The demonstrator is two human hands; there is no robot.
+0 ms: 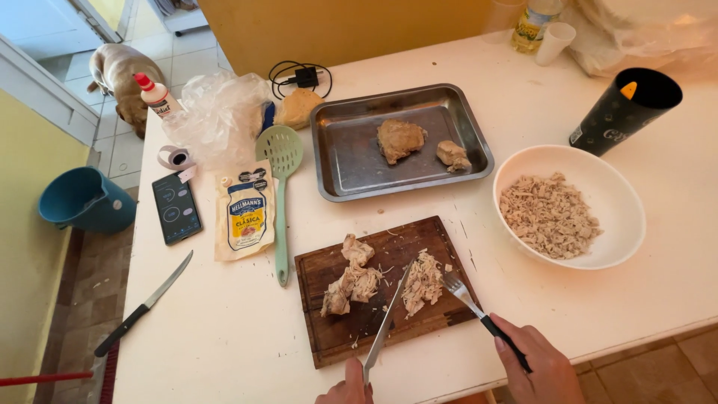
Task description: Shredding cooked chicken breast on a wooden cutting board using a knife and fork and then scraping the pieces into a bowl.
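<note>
1. At the far left, beyond the surface [224, 344], a blue bucket [84, 200] and a dog [120, 75] are seen on the floor.
2. On the left part of the surface, a black-handled knife [142, 305], a phone [176, 208], a sauce pouch [244, 218] and a green slotted spatula [280, 187] are laid.
3. A metal tray [351, 179] with two cooked meat pieces is set far of the wooden cutting board [336, 337].
4. At the near edge, a knife [385, 325] is gripped by the left hand [345, 389], its blade laid across the board between the whole chicken pieces [351, 280] and the shredded chicken [422, 280].
5. A fork [467, 299] is gripped by the right hand [538, 366], its tines touching the shredded pile.
6. At the right, shredded meat is held in a white bowl [621, 224]; a black cup [621, 112] is stood far of it.
</note>
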